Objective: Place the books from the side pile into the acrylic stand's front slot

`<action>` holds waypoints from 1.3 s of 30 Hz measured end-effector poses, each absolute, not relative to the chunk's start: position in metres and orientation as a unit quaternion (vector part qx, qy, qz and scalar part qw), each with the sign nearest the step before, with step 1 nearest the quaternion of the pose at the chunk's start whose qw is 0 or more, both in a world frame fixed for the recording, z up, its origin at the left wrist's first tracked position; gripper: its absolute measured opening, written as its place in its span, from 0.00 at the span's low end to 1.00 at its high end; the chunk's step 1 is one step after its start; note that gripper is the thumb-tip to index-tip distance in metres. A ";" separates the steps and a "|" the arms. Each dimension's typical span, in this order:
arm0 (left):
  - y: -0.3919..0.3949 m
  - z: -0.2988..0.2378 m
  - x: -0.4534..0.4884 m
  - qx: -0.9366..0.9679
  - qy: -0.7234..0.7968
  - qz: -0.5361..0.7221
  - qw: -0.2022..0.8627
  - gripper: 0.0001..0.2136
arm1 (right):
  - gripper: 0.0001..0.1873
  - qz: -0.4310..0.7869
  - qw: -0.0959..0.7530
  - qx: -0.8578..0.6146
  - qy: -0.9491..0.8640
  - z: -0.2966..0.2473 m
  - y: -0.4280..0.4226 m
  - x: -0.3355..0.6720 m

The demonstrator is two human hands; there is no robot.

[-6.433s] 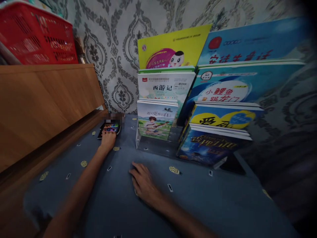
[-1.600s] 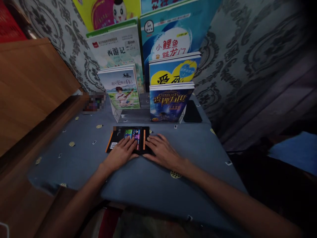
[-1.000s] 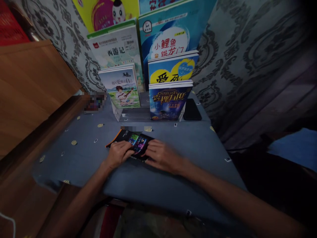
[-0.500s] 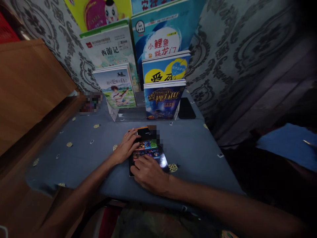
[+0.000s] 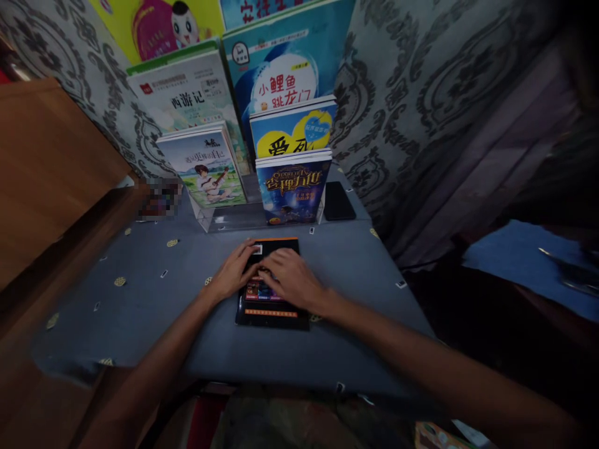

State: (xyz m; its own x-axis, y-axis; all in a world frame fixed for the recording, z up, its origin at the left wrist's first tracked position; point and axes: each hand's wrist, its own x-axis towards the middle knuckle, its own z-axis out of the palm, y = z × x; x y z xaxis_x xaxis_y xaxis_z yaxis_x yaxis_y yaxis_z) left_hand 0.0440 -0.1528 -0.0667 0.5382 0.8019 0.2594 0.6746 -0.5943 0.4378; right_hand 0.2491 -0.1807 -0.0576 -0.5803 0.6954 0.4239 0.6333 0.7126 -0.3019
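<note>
A black book (image 5: 274, 319) with an orange top edge, a white barcode label and colourful small pictures lies flat on the table in front of me. My left hand (image 5: 233, 272) rests on its left side, fingers stretched out over the upper cover. From the right, my right hand (image 5: 292, 280) lies across the middle of the book, its fingers apart and loosely bent over the cover. The fingertips of both hands come together near the book's centre. Part of the pictures is hidden under the hands.
Behind the book stands a clear display rack (image 5: 234, 218) with several books, including a dark blue one (image 5: 294, 190) in front. A black phone-like slab (image 5: 339, 201) lies to its right. Wooden furniture (image 5: 60, 168) borders the left; the tablecloth (image 5: 154, 318) is grey-blue.
My right hand has moved up from the lower part of the book to its middle, and its fingers have spread. The book now lies straighter. The camera view has shifted slightly right.
</note>
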 end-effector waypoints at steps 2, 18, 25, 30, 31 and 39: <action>-0.154 -0.069 0.045 0.861 0.440 0.224 0.126 0.16 | 0.16 0.058 0.250 -0.414 -0.873 -0.061 -0.163 0.262; -0.145 -0.059 0.043 0.899 0.422 0.115 0.023 0.16 | 0.16 0.103 0.240 -0.551 -0.793 -0.051 -0.132 0.305; -0.149 -0.036 0.069 0.910 0.410 0.036 -0.052 0.15 | 0.21 0.193 0.271 -0.539 -0.773 -0.038 -0.144 0.301; -0.191 -0.037 0.114 0.883 0.456 0.058 -0.098 0.18 | 0.23 0.242 0.276 -0.531 -0.764 -0.034 -0.145 0.301; -0.197 -0.039 0.119 0.881 0.456 0.055 -0.112 0.19 | 0.23 0.249 0.275 -0.533 -0.761 -0.033 -0.145 0.301; -0.209 -0.034 0.133 0.870 0.478 -0.004 -0.120 0.18 | 0.22 0.244 0.250 -0.541 -0.765 -0.026 -0.144 0.305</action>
